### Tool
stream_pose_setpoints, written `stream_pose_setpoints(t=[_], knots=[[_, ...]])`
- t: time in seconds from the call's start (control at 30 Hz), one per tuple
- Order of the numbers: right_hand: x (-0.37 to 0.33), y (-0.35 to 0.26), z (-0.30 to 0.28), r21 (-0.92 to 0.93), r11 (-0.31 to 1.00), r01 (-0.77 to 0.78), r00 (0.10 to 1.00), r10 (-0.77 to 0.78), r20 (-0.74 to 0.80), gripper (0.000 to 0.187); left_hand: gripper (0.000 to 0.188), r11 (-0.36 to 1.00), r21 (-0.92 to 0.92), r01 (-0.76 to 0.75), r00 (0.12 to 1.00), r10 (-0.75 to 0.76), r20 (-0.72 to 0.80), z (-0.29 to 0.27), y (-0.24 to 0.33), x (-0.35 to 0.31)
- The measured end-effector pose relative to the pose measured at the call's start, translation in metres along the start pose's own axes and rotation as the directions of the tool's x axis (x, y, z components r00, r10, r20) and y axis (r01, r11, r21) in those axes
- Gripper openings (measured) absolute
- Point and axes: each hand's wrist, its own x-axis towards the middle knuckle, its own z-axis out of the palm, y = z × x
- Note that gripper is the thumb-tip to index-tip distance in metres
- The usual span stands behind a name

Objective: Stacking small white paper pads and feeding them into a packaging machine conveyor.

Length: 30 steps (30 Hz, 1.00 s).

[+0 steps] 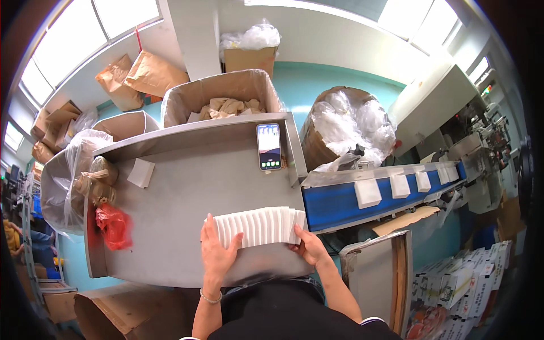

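Observation:
A long row of white folded paper stacks (258, 226), looking like napkins or tissues, stands on edge near the front of a grey metal table (181, 181). Its left end is held by my left hand (218, 249), with the thumb along the near side. My right hand (309, 246) grips the opposite end, thumb against the near face and some fingers hidden beneath. The row is squeezed between both hands. Further back on the table lies a single white stack (141, 173), apart from my hands.
A lit phone (268, 146) lies at the table's far right. On the right a blue conveyor belt (334, 203) carries several white stacks toward the table. A red plastic bag (113, 226) sits at the left edge. Beyond the table stand a carton of brown paper (221, 90) and a bin of clear plastic (351, 122).

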Motion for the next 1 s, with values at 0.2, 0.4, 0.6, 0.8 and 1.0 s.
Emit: stream_pose_setpoints(t=[0.2,0.4,0.6,0.8,1.0], knots=[[-0.005,-0.005,0.005,-0.109,0.993,-0.046,0.999,0.044,-0.025,0.029,0.089,1.000,0.001,-0.011,1.000,0.011,-0.011,0.003,-0.009,-0.001],[0.016,-0.018,0.010,-0.098,0.946,0.308,0.918,-0.322,-0.230,0.039,0.089,0.999,-0.036,-0.023,0.999,0.025,0.045,0.006,-0.002,-0.001],[0.019,-0.007,0.034,-0.231,0.934,0.273,0.949,-0.301,-0.096,0.041,0.089,0.997,0.038,-0.063,0.997,0.064,-0.037,0.011,0.000,-0.003],[0.005,-0.002,0.007,0.160,0.951,0.264,0.944,-0.220,-0.245,0.036,0.092,0.997,-0.057,-0.045,0.999,0.044,-0.021,0.010,-0.008,-0.001],[-0.002,-0.019,0.053,-0.753,0.572,0.325,0.844,-0.535,-0.043,0.047,0.095,0.997,-0.029,-0.070,0.996,0.071,0.049,0.014,0.003,-0.004]])
